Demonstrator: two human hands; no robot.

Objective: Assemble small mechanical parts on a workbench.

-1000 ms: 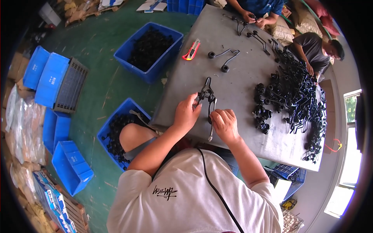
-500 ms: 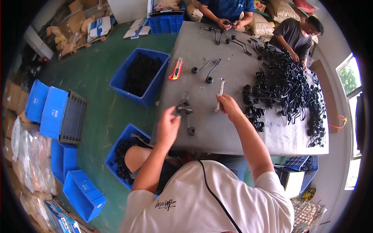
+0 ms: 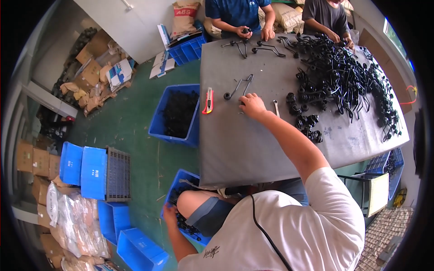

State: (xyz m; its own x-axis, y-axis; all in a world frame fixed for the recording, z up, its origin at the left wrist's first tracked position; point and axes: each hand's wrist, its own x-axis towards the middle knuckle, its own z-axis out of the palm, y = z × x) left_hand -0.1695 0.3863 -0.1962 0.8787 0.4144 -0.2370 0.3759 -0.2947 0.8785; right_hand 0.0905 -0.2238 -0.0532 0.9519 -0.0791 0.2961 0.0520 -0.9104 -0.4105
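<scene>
At far left, cartons (image 3: 40,161) too overlapped to count stand near a heap of clear plastic bags (image 3: 77,221). Beside them are two blue crates (image 3: 94,174) and one grey lattice crate (image 3: 118,174) on end, with two open blue bins (image 3: 142,248) below. Two blue tubs stand by the table's left side: the upper tub (image 3: 174,137) and the lower tub (image 3: 176,181), both holding black parts (image 3: 181,222) in uncountable number. The left hand (image 3: 170,213) is at the lower tub's left edge — blurred, so I cannot tell whether its fingers are spread or pinching.

On the grey table (image 3: 239,153) lie one red-and-white utility knife (image 3: 208,100) and, right of it, one bent rod (image 3: 238,87). The rod is slim and black, folded to a narrow bend at the top; one leg ends in a round black bushing, the other runs under the right hand (image 3: 252,105). That hand's fingers curl down over it — whether they pinch it, I cannot tell.

Two co-workers are at the far edge: one in blue (image 3: 233,13) with a black piece (image 3: 246,30) in one hand, one in dark grey (image 3: 321,16). One silver spanner (image 3: 276,107) lies left of a large pile of black rods (image 3: 343,77).
</scene>
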